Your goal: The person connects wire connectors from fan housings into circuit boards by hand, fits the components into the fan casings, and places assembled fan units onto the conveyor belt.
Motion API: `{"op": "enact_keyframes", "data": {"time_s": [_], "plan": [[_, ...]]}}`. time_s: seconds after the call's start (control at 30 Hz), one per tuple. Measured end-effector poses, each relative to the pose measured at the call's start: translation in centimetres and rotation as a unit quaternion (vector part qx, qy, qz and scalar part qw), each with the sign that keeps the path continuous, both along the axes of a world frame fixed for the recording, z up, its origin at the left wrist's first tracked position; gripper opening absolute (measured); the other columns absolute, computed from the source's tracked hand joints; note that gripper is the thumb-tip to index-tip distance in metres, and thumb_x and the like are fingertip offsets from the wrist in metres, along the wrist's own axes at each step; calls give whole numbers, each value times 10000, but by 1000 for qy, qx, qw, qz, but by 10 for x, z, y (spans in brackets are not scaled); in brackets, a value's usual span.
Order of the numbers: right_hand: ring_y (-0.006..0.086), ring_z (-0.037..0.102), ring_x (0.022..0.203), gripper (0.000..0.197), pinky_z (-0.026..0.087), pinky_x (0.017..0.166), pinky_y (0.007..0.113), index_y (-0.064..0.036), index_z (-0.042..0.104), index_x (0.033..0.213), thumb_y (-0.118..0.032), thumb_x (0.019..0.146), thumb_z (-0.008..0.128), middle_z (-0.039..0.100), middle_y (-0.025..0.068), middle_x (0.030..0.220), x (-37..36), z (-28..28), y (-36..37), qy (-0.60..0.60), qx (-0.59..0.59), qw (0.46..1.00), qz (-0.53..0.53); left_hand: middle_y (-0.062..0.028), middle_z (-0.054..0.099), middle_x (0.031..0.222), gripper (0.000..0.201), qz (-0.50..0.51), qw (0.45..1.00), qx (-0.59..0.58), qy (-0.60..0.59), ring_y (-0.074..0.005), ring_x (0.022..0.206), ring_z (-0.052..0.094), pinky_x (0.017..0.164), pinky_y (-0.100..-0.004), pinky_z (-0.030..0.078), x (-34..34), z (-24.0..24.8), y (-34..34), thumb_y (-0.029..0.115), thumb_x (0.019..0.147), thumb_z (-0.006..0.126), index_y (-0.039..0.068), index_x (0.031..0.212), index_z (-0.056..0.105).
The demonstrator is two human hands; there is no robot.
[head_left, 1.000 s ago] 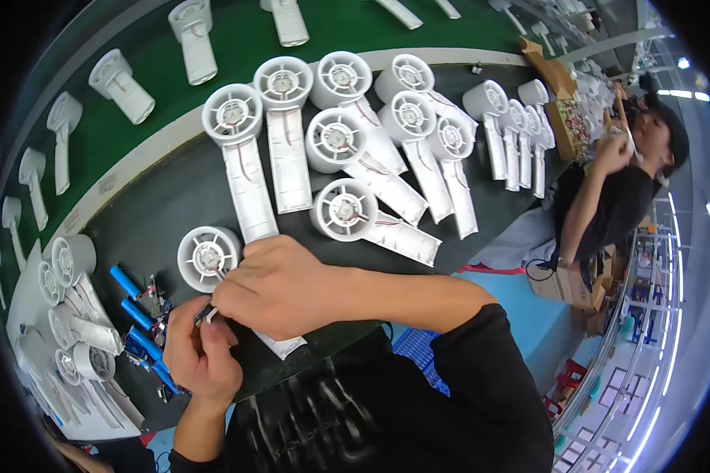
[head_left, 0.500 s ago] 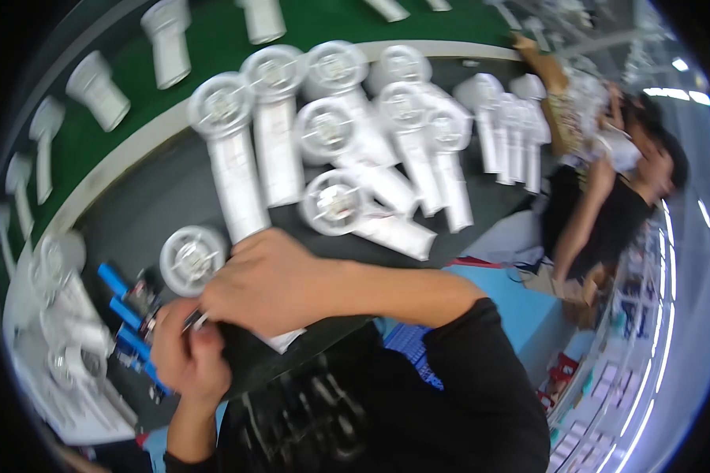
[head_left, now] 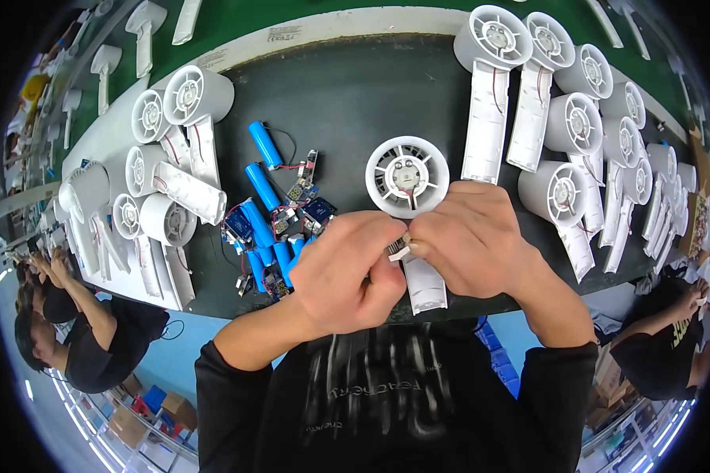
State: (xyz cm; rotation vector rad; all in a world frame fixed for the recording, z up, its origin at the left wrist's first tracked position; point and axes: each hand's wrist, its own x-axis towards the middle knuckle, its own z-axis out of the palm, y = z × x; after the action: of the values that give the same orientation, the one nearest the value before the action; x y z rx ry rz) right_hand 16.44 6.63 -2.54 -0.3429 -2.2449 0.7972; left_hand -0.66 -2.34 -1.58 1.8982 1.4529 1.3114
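Note:
Fingertips pinched together, my left hand (head_left: 343, 272) and my right hand (head_left: 473, 244) meet around a small pale part with dark slots (head_left: 398, 249). Most of that part is hidden by my fingers, so its kind cannot be made out. Directly below them lies a white handheld fan housing (head_left: 407, 173), its round head facing up beyond my hands. Its open handle (head_left: 426, 288) comes out beneath them toward me, the middle covered. To the left of my left hand is a loose pile of blue cylindrical batteries (head_left: 262, 187) wired to small circuit boards (head_left: 319, 211).
More white fan housings stand on the dark table (head_left: 347, 94), a group at right (head_left: 573, 126) and another at left (head_left: 188, 94). Beyond a pale curved rim runs a green belt (head_left: 418, 17) carrying further housings. Co-workers sit at left (head_left: 95, 339) and right (head_left: 663, 339).
My view has swung leftward, bringing the battery pile and left-hand housings fully in. My hands stay close together over the same fan housing; my left fingers have closed in beside the right.

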Motion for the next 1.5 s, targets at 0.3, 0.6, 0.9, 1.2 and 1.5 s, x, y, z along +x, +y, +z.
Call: {"op": "enact_keyframes", "data": {"time_s": [0.3,0.6,0.9,1.2,1.5], "plan": [[186,511,483,210,361,435,304,5,575,829,-100,702,705,533,47,642,-9,-17,-3,55,55,997,-31,-227,636,896,362,-17,998,39,42,-292,738,636,658,-321,532,-2,0,0,-84,653,527,-118,1008,590],[207,518,501,243,387,444,303,27,576,841,-47,671,733,571,79,691,-7,-8,1,56,27,998,1,-240,641,920,355,-39,998,38,-10,-298,784,649,689,-318,533,-7,0,3,-100,664,516,-117,1007,604],[205,546,519,249,396,440,297,41,583,842,-25,656,735,597,98,717,-12,-13,-1,81,56,995,-32,-244,643,959,377,-28,999,12,-25,-279,807,660,696,-300,533,-8,-1,3,-114,665,494,-111,1025,608],[183,524,497,235,363,429,285,25,575,824,-26,645,719,576,68,680,-9,-12,-1,74,45,995,-41,-256,636,938,370,-26,999,24,0,-292,804,659,703,-308,534,-4,-2,5,-123,682,493,-124,1041,582],[198,523,492,208,367,456,304,-2,594,813,-33,640,703,565,56,643,-6,-12,1,71,-21,997,-26,-246,637,911,311,-26,1000,-5,-1,-273,762,646,661,-294,520,-3,-1,5,-123,731,527,-123,1039,572]]}}
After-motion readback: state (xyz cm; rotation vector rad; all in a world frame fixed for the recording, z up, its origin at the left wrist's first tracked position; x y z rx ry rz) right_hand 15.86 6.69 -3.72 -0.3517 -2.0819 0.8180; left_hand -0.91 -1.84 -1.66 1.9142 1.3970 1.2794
